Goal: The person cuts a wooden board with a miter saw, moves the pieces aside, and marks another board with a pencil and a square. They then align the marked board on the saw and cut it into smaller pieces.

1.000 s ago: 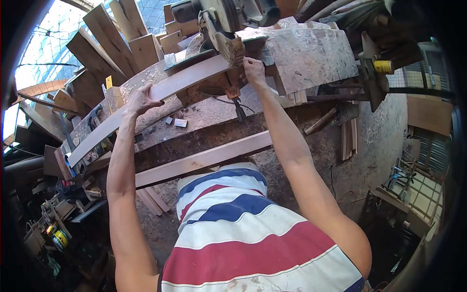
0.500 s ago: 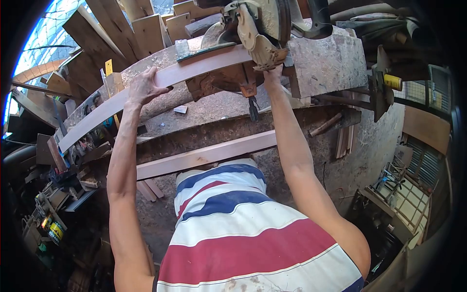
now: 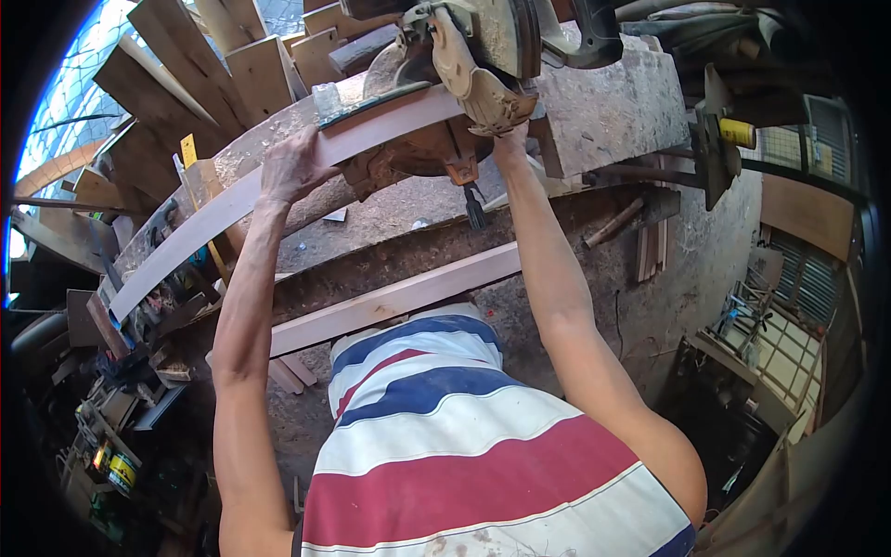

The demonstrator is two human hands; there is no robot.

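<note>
"Left hand (image 3: 292,169) has shifted along the board (image 3: 380,130) toward the saw (image 3: 484,100), yes?"

"Yes. On my feed it's partly open around the board, thumb at the near edge. The right hand (image 3: 510,144) is mostly hidden; I can't tell its hold."

"Which step?"

"Steadying and positioning, I judge. Any next move calls for fingers clear of the blade."

"And the board?"

"Pale, long, smooth-looking, running from mid-left to the saw, upper centre."
</note>
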